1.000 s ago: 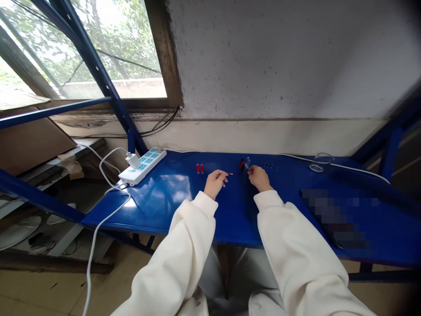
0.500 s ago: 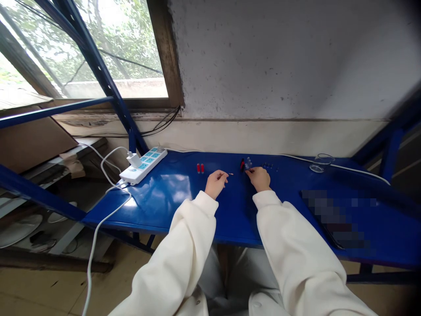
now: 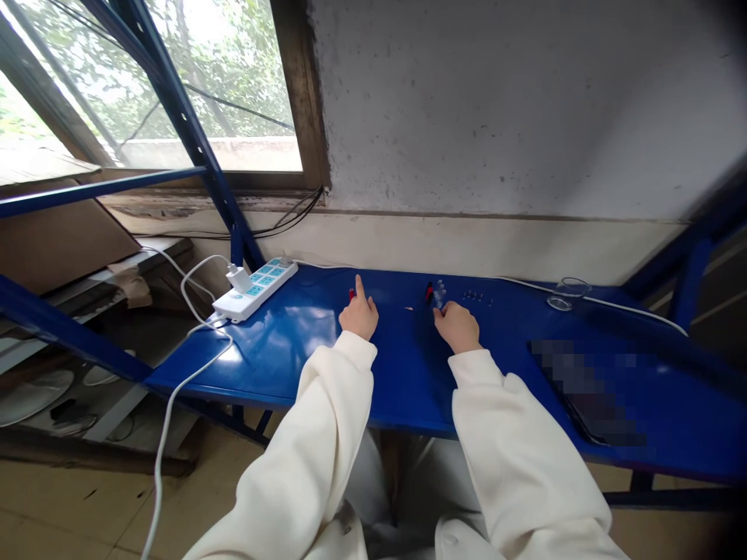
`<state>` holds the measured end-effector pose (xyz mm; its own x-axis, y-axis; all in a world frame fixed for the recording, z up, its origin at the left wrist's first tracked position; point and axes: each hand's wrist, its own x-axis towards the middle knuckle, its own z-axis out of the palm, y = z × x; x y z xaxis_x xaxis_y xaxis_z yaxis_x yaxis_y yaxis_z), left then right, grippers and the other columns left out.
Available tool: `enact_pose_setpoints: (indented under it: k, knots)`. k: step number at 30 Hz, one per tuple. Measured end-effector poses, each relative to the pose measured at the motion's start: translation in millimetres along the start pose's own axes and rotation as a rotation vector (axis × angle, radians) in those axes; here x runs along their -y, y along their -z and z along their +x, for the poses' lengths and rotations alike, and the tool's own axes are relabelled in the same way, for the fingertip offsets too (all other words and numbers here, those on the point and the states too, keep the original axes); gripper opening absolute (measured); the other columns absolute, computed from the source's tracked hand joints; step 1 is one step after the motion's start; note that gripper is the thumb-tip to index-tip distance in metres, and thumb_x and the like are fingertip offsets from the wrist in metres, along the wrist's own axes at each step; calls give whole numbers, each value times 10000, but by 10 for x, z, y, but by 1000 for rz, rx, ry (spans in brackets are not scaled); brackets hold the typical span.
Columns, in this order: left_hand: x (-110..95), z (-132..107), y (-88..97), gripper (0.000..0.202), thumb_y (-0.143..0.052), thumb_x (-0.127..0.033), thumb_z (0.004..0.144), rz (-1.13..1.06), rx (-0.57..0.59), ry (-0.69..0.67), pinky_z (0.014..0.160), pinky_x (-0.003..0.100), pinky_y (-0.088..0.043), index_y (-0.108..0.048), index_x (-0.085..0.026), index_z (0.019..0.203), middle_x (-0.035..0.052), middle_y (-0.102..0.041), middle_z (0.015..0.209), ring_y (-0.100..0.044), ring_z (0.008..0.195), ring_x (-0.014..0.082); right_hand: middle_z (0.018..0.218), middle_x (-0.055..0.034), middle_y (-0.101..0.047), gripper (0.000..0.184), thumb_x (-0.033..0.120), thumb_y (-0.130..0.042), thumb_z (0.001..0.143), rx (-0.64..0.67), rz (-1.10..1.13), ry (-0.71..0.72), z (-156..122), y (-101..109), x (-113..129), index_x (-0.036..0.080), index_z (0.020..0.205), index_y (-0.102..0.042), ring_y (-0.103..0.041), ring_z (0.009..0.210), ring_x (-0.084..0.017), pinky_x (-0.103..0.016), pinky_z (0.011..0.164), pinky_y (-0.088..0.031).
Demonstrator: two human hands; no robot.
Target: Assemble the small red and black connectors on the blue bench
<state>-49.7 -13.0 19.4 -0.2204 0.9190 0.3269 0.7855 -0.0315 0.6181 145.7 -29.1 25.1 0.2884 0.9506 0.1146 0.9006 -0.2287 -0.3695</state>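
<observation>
My left hand [image 3: 359, 316] rests on the blue table [image 3: 303, 342] with its index finger stretched forward and the other fingers curled. The fingertip is right beside two small red pieces [image 3: 351, 294], which it partly covers. Nothing shows in this hand. My right hand [image 3: 457, 327] lies further right, fingers curled down and pinched together, and what they hold is hidden. Just beyond its fingertips stand a small red-and-black part [image 3: 429, 292] and a clear part [image 3: 439, 290]. A tiny pin-like piece [image 3: 409, 309] lies on the table between my hands.
A white power strip [image 3: 255, 289] with a plugged-in charger and white cable sits at the table's left back. A row of tiny dark parts [image 3: 477, 295] and a clear glass dish [image 3: 569, 292] lie to the right. Blue shelf struts flank the table, with the wall behind.
My left hand has left the tiny pin-like piece and moved left and forward, index finger now out at the red pieces. My right hand has barely shifted.
</observation>
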Motion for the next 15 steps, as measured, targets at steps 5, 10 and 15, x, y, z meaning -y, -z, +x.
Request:
enact_pose_setpoints:
  k: [5, 10, 15]
  knots:
    - [60, 23, -53, 551, -414, -311, 826, 38, -5, 23, 700, 327, -399, -293, -188, 1349, 156, -624, 818, -621, 760, 271, 659, -91, -594, 316, 390, -388, 838, -27, 68, 131, -106, -1, 96, 174, 690, -565, -568, 608, -184, -254, 519, -338]
    - [97, 47, -82, 457, -319, -264, 859, 138, 14, 15, 706, 351, -412, -335, -189, 1310, 173, -610, 962, -618, 808, 275, 570, -39, -552, 321, 395, -386, 833, -59, 109, 273, -115, -75, 113, 183, 637, -526, -499, 511, -139, -232, 474, -276]
    - [98, 55, -87, 278, -333, -183, 848, 115, 42, -9, 684, 333, -420, -492, -201, 1075, 123, -621, 916, -614, 786, 240, 529, -17, -514, 344, 414, -371, 832, -83, 167, 327, -119, -107, 111, 188, 599, -486, -440, 461, -118, -227, 477, -265]
